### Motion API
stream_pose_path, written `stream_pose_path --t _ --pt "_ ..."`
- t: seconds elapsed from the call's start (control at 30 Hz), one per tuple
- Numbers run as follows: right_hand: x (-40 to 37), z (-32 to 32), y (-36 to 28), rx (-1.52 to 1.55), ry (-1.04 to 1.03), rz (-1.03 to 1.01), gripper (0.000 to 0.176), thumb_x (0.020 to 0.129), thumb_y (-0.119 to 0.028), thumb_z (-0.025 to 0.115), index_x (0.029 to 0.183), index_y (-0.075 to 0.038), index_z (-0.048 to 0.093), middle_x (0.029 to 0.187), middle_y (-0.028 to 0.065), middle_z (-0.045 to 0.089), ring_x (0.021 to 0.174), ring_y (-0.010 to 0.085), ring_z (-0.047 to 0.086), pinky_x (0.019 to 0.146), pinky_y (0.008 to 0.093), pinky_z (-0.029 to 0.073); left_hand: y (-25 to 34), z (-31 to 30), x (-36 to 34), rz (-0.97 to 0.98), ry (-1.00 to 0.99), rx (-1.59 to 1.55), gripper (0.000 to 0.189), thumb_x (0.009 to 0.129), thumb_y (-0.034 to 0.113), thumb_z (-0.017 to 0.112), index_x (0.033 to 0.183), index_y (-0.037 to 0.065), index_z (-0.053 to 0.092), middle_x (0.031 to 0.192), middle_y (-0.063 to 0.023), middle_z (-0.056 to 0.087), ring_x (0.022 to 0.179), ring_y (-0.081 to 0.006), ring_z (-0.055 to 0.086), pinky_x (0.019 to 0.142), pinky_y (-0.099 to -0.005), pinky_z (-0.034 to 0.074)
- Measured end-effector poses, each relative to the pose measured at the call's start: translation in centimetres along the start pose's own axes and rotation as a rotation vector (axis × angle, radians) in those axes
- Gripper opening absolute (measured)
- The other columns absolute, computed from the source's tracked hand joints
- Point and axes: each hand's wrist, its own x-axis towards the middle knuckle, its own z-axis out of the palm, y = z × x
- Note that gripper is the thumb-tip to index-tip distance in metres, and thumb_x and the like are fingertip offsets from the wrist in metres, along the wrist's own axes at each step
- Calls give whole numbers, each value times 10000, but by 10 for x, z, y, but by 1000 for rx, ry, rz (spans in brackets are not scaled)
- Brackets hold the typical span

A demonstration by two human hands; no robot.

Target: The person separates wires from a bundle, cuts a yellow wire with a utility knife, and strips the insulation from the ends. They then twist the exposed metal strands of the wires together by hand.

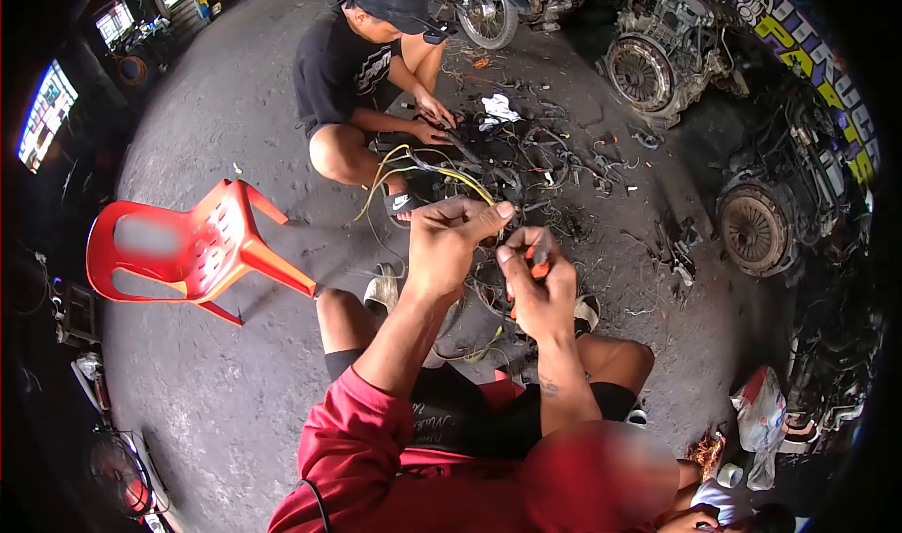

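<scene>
My left hand (443, 242) is closed around a bundle of yellow and green wires (477, 185), thumb pressed along the top. The wires arc up and left from my fingers toward a co-worker. Right beside it, my right hand (543, 293) grips orange-handled pliers (538, 264); the jaws are mostly hidden by my fingers. Both hands are close together over a dark wiring harness (503, 171) spread across the floor between my feet and the co-worker.
A co-worker (352, 73) squats opposite, both hands on the harness. An orange-red plastic chair (211, 247) stands at left. A white rag (499, 110) lies among the wires. Engines with round clutch plates (641, 75) sit at right, a plastic bag (761, 418) lower right, a motorcycle wheel (489, 12) at the back.
</scene>
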Motion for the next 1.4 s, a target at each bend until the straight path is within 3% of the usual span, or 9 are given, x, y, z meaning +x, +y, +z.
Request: stream_pose_path --t 0.2,0.33,0.4,0.6,0.8,0.97,1.17,1.33,1.4 --pt "3 -2 1 207 12 47 107 821 -59 684 855 -35 585 638 -63 486 578 25 423 516 195 341 -2 0 -1 -25 -41 -71 131 817 61 705 717 -7 656 688 -42 638 612 -81 545 583 -231 421" --pt "2 0 -5 121 41 14 95 814 -34 668 816 -30 573 630 -42 497 567 31 422 510 199 339 -2 1 -2 -38 -57 -72 117 822 54 697 732 -12 661 697 -48 643 613 -86 551 577 -237 428" --pt "2 0 -5 77 43 -28 93 810 -25 661 804 -30 568 627 -33 501 563 33 421 509 200 339 -3 1 -3 -43 -20 -76 151 788 83 744 692 -1 664 636 -5 609 571 -52 488 535 -212 370" --pt "2 -5 2 -30 4 -147 99 810 -24 650 786 -29 554 622 -18 496 539 48 416 501 209 344 -1 5 -7 -134 -49 -182 145 788 85 744 701 -5 671 647 -20 621 586 -67 515 559 -222 397" --pt "-3 -6 2 476 43 96 80 796 12 651 825 -32 592 653 -27 548 517 27 450 470 185 331 -6 7 -7 -76 -70 -108 124 793 55 726 711 -10 660 668 -37 626 610 -87 545 577 -221 411" --pt "1 -13 3 484 71 219 101 783 -7 641 878 16 663 681 2 585 518 43 457 480 189 340 4 12 -14 25 -102 -15 108 804 45 716 727 -16 671 668 -28 632 616 -72 550 561 -221 413" --pt "9 -16 -2 640 60 436 85 751 -27 632 820 20 647 667 41 589 510 86 479 472 220 359 5 11 -13 157 -150 179 105 813 53 710 745 -21 680 680 -24 637 623 -69 550 573 -223 423" --pt "10 -12 4 689 11 434 49 750 -25 623 782 12 627 654 44 573 500 91 479 459 218 356 3 7 -11 137 -111 222 97 797 61 727 750 -14 689 691 -22 643 639 -67 547 592 -218 416" --pt "7 -11 5 722 -31 390 46 760 -33 617 785 5 629 668 46 570 496 90 477 450 210 348 8 9 -11 121 -112 149 120 833 38 688 743 -36 657 674 -39 627 587 -71 558 520 -220 434"
